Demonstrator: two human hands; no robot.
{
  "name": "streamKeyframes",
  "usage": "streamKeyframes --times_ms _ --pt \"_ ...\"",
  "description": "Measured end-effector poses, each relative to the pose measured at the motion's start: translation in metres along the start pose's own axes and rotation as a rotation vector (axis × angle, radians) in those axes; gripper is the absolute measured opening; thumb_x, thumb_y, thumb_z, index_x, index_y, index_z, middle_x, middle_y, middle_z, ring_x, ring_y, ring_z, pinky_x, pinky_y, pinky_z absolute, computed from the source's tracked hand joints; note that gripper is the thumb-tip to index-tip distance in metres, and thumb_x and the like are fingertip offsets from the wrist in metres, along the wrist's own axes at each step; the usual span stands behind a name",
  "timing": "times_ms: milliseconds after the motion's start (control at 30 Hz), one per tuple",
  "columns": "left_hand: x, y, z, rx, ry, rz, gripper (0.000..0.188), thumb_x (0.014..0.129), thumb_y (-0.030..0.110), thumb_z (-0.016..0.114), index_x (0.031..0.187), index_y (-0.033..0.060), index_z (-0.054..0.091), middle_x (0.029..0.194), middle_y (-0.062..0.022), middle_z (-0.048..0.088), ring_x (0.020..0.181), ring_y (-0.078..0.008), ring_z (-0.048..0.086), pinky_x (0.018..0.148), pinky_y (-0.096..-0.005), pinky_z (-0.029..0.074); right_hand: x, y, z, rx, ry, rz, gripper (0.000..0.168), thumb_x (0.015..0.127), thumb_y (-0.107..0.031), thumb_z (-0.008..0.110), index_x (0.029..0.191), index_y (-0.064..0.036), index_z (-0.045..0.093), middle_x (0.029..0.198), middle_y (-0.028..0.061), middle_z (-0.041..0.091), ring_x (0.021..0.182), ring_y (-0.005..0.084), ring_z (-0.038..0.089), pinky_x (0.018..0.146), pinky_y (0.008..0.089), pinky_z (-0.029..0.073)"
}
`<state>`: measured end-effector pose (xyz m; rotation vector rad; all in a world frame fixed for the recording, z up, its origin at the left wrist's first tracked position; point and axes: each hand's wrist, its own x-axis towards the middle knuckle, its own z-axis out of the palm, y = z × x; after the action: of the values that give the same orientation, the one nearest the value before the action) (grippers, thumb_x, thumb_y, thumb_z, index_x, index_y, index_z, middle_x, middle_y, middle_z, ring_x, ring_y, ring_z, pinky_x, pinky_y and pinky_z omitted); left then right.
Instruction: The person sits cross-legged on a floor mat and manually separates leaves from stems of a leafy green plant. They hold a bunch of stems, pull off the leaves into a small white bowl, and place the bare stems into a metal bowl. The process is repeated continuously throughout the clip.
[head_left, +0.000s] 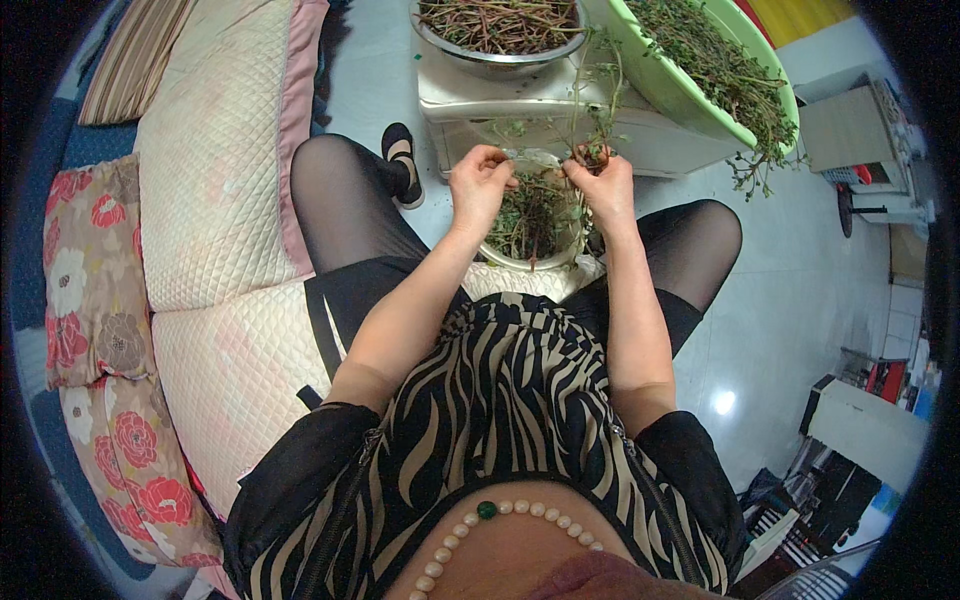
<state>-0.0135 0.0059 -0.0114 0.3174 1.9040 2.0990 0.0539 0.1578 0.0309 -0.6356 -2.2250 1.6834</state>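
Note:
My right hand (602, 180) is closed on a bunch of leafy green stems (600, 112) that rise above its fingers and trail below. Across from it, my left hand (482, 184) has thumb and fingertips close together over the left rim of a round container; whether a bit of plant is between them cannot be told. The container (525, 264) stands between the knees and holds loose leafy sprigs (529, 217). Beyond the hands, a steel bowl (499, 58) heaped with bare reddish stems sits on a white low table (480, 105). To its right, a light green plastic basin (694, 97) holds a pile of leafy plants.
A sofa with a quilted cream cover (217, 150) and floral cushions (97, 277) lies along the left. A black shoe (403, 165) is on the tiled floor by the table. Leafy stems (754, 169) hang over the basin's edge. Furniture (855, 135) stands at the far right.

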Motion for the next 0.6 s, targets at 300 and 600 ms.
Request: streamKeyframes --times_ms 300,600 --pt "0.003 0.013 0.0 0.499 -0.1 0.245 0.032 0.074 0.012 0.064 0.104 0.0013 0.059 0.071 -0.0087 0.055 0.06 -0.017 0.053 0.059 -0.031 0.044 0.001 0.011 -0.003 -0.185 -0.014 -0.083 0.018 0.069 -0.01 0.067 0.08 0.002 0.06 0.071 0.0083 0.065 0.065 0.0131 0.061 0.062 0.028 0.047" --pt "0.003 0.009 -0.001 0.568 -0.177 0.486 0.02 0.073 0.012 0.063 0.09 0.0012 0.062 0.084 -0.0149 0.058 0.085 -0.0318 0.056 0.074 -0.0386 0.044 0.003 0.015 -0.005 -0.266 0.004 -0.132 0.024 0.067 -0.012 0.068 0.085 0.002 0.061 0.074 0.0135 0.065 0.068 0.0188 0.062 0.065 0.0315 0.048"
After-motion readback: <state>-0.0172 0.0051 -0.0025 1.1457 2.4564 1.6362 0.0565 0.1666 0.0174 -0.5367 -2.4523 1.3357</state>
